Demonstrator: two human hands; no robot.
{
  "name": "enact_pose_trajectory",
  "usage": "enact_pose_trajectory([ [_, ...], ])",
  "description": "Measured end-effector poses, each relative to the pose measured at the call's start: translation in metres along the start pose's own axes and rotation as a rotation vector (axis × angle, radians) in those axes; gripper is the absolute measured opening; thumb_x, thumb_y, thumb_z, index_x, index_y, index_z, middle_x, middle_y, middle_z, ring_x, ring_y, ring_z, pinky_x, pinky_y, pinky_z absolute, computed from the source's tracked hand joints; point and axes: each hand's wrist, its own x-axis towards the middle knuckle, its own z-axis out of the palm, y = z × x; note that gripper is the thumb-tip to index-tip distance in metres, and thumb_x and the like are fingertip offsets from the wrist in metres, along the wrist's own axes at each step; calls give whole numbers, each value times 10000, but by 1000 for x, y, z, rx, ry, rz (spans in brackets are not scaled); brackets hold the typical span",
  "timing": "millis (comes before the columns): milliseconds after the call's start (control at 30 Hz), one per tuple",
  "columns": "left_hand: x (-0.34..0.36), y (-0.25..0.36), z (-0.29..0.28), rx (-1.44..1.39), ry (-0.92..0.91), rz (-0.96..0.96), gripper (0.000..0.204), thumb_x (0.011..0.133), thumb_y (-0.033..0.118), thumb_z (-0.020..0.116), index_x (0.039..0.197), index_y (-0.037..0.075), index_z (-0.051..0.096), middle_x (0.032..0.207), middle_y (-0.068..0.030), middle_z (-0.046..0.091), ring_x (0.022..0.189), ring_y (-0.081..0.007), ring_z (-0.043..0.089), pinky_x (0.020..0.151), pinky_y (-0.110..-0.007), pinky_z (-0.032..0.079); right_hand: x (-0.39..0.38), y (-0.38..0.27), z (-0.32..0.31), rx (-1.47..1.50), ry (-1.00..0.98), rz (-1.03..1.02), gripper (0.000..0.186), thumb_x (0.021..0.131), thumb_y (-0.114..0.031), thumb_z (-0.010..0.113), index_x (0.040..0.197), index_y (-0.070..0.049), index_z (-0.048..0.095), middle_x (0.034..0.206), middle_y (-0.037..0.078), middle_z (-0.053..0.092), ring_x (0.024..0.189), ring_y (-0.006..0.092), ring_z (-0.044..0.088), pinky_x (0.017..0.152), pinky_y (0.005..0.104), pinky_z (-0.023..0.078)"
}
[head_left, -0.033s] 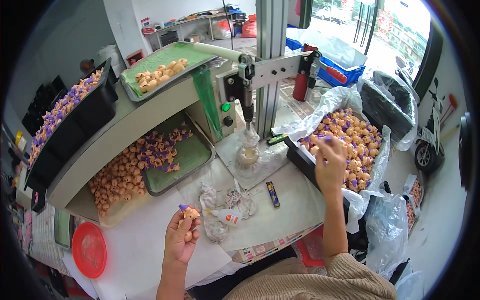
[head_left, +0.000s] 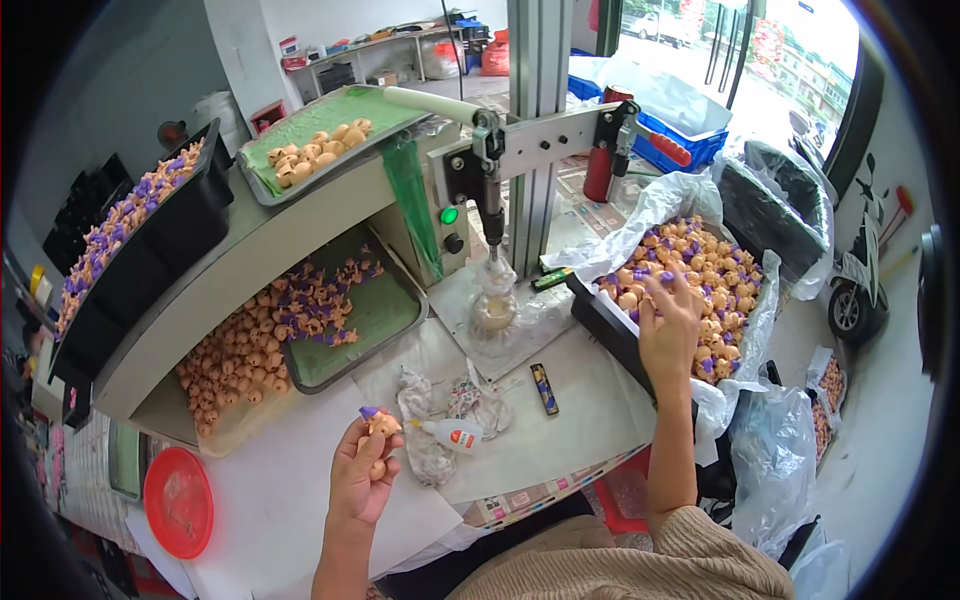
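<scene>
Basically, key relation: right hand (head_left: 668, 340) sits right over the bin (head_left: 610, 338), so it's clearly the nearer hand to the heap (head_left: 722, 290) of tan-and-purple pieces. Heap lies under the right fingertips and spreads ahead and to their right; bin's dark wall is on the left side of that hand. Right fingers bent and pointing down, thumb on the left side, a purple bit right at the tips; can't tell if it's pinched or just touched. Left hand (head_left: 362, 482) is well apart, off to the left and closer to the body, fingers closed on one figure (head_left: 383, 426). Figure sticks out past the thumb and fingertips, long axis slanted, purple end pointing away and a bit left, tan end toward the right. Same hand also has a round tan ball (head_left: 377, 469) tucked lower, on the wrist side of the figure, by the curled fingers. Just right of the left fingers: bottle (head_left: 458, 434), on its side, nozzle pointing left toward that hand, and a rag (head_left: 428, 455) next to it. Press (head_left: 492, 210) stands farther out, between the two hands, nearer the right one; neither hand touches it. Tray (head_left: 388, 322) is ahead of the left hand, out of contact, loose balls (head_left: 232, 365) ahead and left of it.
</scene>
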Motion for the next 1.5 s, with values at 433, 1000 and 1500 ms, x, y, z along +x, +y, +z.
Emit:
enact_pose_trajectory([
  [433,136,-28,85,459,-101,-50,268,865,168,688,1096,51,619,815,36,590,605,-43,512,462,-183,394,-32,-63,-12,254,-274,-179,205,788,-27,659,991,-12,681,1125,160,631,1054,322,573,929,390,434],
  [1000,188,-63,94,1119,-111,854,289,701,24,721,960,-7,597,996,-128,522,891,-298,578,774,-348,475,54,-133,15,468,179,-493,314,796,6,643,1109,-5,635,1010,166,663,911,302,625,825,372,471],
  [1500,172,-58,81,1036,-81,789,289,733,78,732,898,1,508,862,-78,510,746,-210,539,663,-343,456,97,-140,-47,1199,-3,-528,314,926,-260,541,771,-2,631,664,53,612,663,185,590,736,345,444],
])
